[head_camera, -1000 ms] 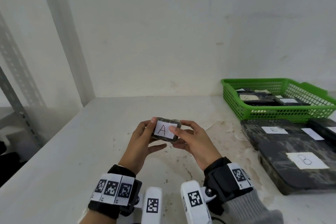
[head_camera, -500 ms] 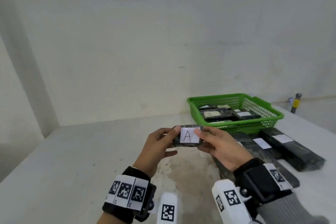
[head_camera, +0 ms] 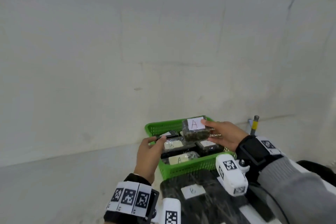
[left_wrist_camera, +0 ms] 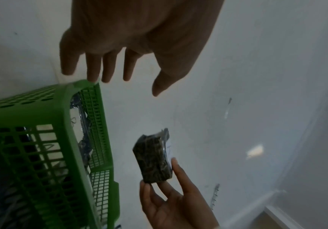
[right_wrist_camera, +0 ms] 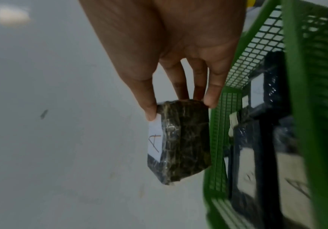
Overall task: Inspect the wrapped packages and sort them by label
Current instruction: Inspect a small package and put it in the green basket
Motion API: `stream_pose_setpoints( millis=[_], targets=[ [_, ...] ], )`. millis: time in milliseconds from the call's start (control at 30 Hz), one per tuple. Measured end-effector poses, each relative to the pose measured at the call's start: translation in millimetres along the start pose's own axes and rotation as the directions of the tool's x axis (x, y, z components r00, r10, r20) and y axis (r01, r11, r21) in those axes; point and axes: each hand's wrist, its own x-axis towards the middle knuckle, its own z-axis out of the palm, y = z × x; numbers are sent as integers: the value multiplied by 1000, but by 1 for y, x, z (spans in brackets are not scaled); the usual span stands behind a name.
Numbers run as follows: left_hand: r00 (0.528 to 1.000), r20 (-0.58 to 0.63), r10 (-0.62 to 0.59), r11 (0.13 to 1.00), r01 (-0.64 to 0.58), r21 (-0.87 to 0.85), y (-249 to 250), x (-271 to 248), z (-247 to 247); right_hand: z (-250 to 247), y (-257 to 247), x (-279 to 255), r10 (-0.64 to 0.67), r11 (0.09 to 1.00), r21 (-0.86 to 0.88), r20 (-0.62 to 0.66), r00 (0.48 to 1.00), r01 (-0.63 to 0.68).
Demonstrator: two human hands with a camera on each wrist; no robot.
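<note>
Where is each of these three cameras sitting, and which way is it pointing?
Head: worn on the head, looking forward and down at the green basket; both hands and wristbands show.
Left wrist: looks along the open left hand past the basket rim.
Right wrist: looks along the right hand pinching the A package.
All three share that package and basket.

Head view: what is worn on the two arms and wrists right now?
Both hands are bare. The left wrist carries a black strap with a white band of three square black-and-white markers. The right wrist has a black strap with one such marker over a grey knit sleeve. A white camera housing bearing a marker hangs under each wrist.
</note>
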Motion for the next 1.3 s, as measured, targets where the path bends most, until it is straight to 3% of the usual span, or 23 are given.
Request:
stream_pose_setpoints(
  millis=[167, 333, 433, 567, 700, 800, 1033, 1300],
  targets=[
    [992, -98, -79, 994, 85, 67, -13, 50, 4, -27, -6, 99, 61, 998, -20, -195, 979, -66],
    [986, -45, -158, 986, 160, 37, -37, 81, 4, -33, 13, 174, 146, 973, -135, -268, 952, -187],
    [993, -31, -115, 993, 115, 11, -49, 92, 3, -39, 25, 211, 80, 949, -260, -348, 934, -178],
    [996, 4, -92, 994, 92, -54, -52, 92, -1, -34, 22, 215, -36, 847, -501, -385, 922, -176],
    [995, 42, -87, 988, 91, -124, -52, 91, -4, -35, 22, 218, -126, 671, -713, -377, 917, -201],
    [996, 30, -89, 987, 92, -134, -56, 93, -3, -37, 28, 225, -115, 577, -780, -371, 922, -242],
    [994, 61, -91, 973, 102, -206, -58, 95, -8, -29, 41, 237, -52, 508, -820, -335, 941, -264],
    [995, 73, -65, 975, 79, -208, -61, 97, -9, -39, 61, 250, -43, 503, -817, -349, 936, -282]
  ],
)
